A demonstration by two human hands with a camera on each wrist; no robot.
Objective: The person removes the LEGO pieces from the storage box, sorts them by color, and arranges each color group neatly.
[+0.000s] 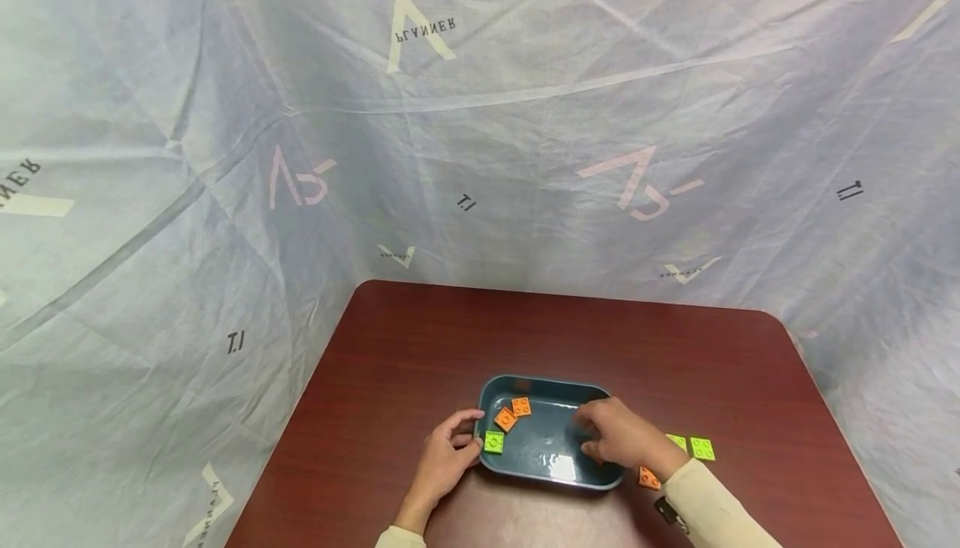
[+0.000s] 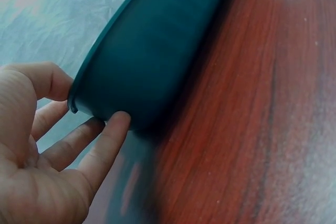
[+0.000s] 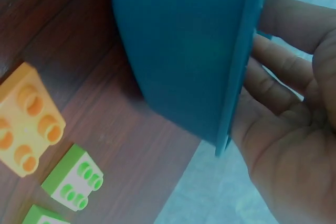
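A dark teal tray point(image 1: 551, 439) stands on the table, with two orange toy bricks point(image 1: 521, 406) and a green brick point(image 1: 493, 442) at its left end. My left hand point(image 1: 447, 454) holds the tray's left end. In the left wrist view, fingertips point(image 2: 122, 119) touch its outer wall and another digit lies at the rim. Over the tray's right end, my right hand point(image 1: 618, 433) reaches inside with bent fingers. A bit of orange point(image 1: 598, 462) shows beneath it. The tray wall hides those fingertips in the right wrist view, so any grip is unclear.
Right of the tray, an orange brick point(image 1: 648, 478) and two green bricks point(image 1: 702, 448) lie on the reddish-brown table point(image 1: 420, 331), partly behind the right forearm. A small black object point(image 1: 665, 510) shows beside the right sleeve. Grey printed sheets point(image 1: 480, 156) hang around the table.
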